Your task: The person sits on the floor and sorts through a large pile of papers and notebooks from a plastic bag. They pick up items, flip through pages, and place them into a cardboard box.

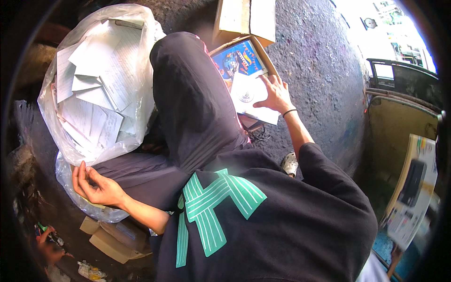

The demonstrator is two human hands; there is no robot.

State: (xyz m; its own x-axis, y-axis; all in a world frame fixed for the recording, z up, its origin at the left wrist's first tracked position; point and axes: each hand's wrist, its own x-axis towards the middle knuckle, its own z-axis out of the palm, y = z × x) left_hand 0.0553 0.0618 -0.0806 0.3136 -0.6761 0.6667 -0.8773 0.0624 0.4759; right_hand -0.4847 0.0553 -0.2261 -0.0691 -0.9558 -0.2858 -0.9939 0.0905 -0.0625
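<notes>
My right hand (276,94) lies with fingers and thumb spread over a white printed sheet or booklet (245,92) bearing a round emblem. Beneath and beyond it, a blue Hot Wheels activity book (239,60) sits in an open cardboard box (269,65). My raised knee hides part of this box. Palm up and loosely curled, my left hand (100,187) holds nothing that I can see, just below a clear plastic bag (148,81). Inside the bag is a heap of loose papers (102,81), some lined and written on.
A closed cardboard box (243,17) stands beyond the open one on rough dark ground (313,70). Another open carton (112,243) lies at lower left, near litter (91,271). Right of me are a patterned clog (290,164) and a printed carton (410,194).
</notes>
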